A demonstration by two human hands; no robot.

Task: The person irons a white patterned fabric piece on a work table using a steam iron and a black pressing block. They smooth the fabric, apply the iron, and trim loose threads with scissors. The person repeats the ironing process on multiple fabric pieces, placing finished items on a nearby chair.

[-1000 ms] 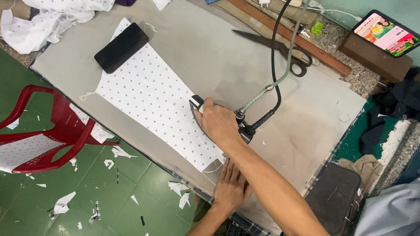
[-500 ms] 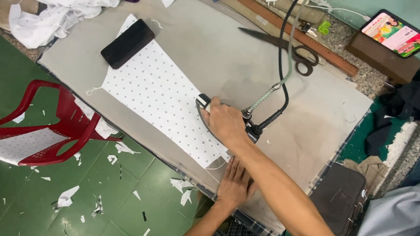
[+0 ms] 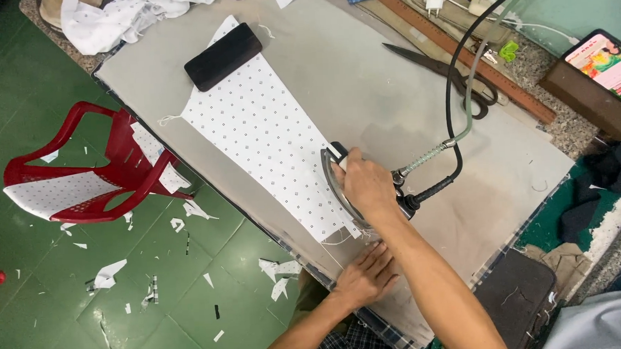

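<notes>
We grip the steam iron (image 3: 367, 193) with the right hand (image 3: 368, 186), fingers clenched around its top handle. The iron sits on the near end of the white dotted fabric piece (image 3: 267, 141), which lies flat on the grey padded table (image 3: 391, 101). The left hand (image 3: 367, 277) rests palm down and open on the table edge, fingertips just beside the fabric's near edge, grasping nothing.

We judge the iron to be heavy and rigid, with a hot metal sole; the handle is the only safe place to hold it. The black cord and braided hose (image 3: 455, 119) rise from its rear and can drag on the stroke. The fabric looks thin, light and limp, so it shifts easily; we hold it by pressing flat, as the black block weight (image 3: 223, 56) does at the far end. The scissors (image 3: 453, 74) lie well apart, near the wooden ruler (image 3: 465, 49).

Compared with the frame one second ago, the iron sits at much the same spot on the fabric's near end, and the left hand stays flat close to that edge. The view shifts, so the table, the red chair (image 3: 87, 170) and the iron all appear further right.
</notes>
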